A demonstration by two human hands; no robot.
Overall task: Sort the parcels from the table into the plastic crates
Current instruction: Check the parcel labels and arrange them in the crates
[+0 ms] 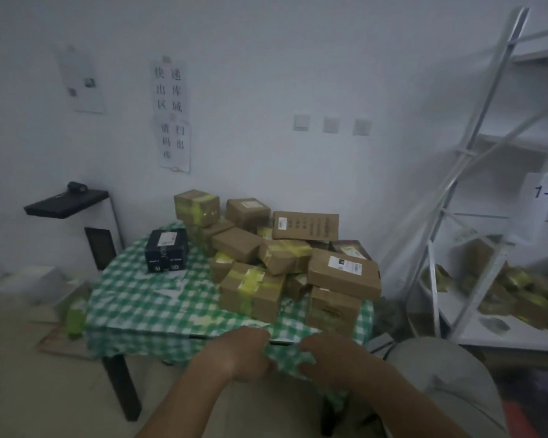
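On the far left, low by the floor, pale blurred shapes lie against the white wall (266, 42). Above them a sheet of paper (80, 80) is stuck to the wall, and a dark shelf (65, 202) juts out with a small black object (76, 186) on top. Further right hang two notices with Chinese characters (171, 115), then three wall switches (331, 124).

The desk (146, 298) stands in the middle under a green and white checked cloth. A black box (166, 250) sits alone at its back left. To the right of it the brown cardboard parcels (276, 254) are heaped together, many bound in yellow tape, some with white labels, filling the right half of the desk.

At the near edge, the left hand (244, 352) has its fingers curled at the cloth's edge; the right hand (326, 355), just beside it, also curls its grip there. Whether either actually pinches the cloth cannot be told.

On the right, a white metal rack (475, 172) holds more brown parcels on its lower shelf (519, 298).
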